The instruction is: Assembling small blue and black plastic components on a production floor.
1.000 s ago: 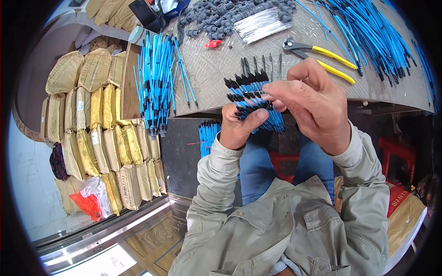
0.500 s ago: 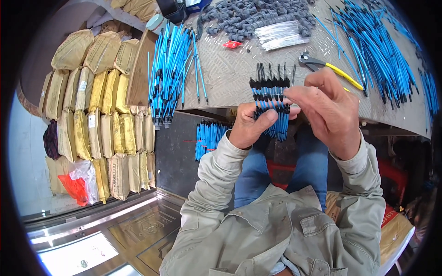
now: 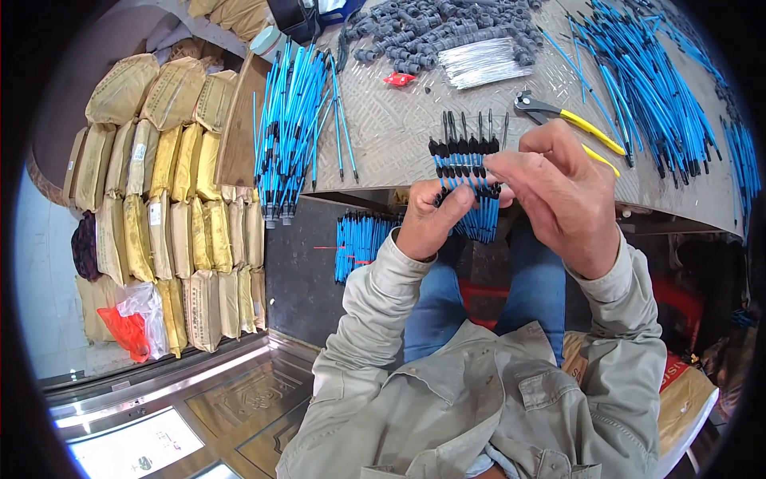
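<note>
My left hand point(image 3: 435, 219) is closed round a bundle of thin blue rods point(image 3: 481, 221) with black fittings and black pointed tips. The bundle stands upright above my lap, at the table's front edge, its tips side by side in a row. My right hand point(image 3: 570, 191) is pinched at the bundle's right side, just below the upper black fittings. A thin pale strand seems to cross the rods by those fingertips. What the right fingers pinch is too small to make out.
On the table point(image 3: 383, 144) lie yellow-handled pliers point(image 3: 586, 132), silver wire strips point(image 3: 485, 62), a pile of grey fittings point(image 3: 415, 40) and blue rods at left point(image 3: 291, 120) and right point(image 3: 650, 88). More rod bundles point(image 3: 357, 243) stand below the table. Wrapped packets point(image 3: 159, 231) are stacked at far left.
The view has shifted very slightly. Both hands stay at the bundle, with the right fingertips still pinched at its side.
</note>
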`<move>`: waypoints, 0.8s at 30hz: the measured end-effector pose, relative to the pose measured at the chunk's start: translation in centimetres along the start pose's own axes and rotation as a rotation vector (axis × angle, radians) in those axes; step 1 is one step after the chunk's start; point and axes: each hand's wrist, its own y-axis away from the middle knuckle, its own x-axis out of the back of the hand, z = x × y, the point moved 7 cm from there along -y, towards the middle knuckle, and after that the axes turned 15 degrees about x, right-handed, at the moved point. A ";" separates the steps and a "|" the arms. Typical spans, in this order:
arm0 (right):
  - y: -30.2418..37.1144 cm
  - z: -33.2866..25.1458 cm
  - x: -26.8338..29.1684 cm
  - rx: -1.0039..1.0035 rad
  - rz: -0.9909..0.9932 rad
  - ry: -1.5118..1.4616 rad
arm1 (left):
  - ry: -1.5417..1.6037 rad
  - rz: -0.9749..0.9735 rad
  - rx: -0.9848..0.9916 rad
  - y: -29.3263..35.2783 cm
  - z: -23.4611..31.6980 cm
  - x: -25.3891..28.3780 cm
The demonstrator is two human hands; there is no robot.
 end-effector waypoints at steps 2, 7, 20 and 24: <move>-0.2 -0.2 0.2 0.007 -0.007 0.051 | -0.017 0.024 0.004 0.0 -0.2 0.3; -1.1 -1.5 0.6 0.152 -0.165 0.080 | -0.049 0.057 -0.014 0.6 -1.3 2.0; -0.5 -0.6 0.7 0.061 -0.057 0.042 | -0.093 0.225 -0.040 0.5 -1.0 1.5; -0.7 -1.6 0.8 0.116 -0.100 0.184 | -0.120 0.228 -0.053 0.6 -1.3 1.8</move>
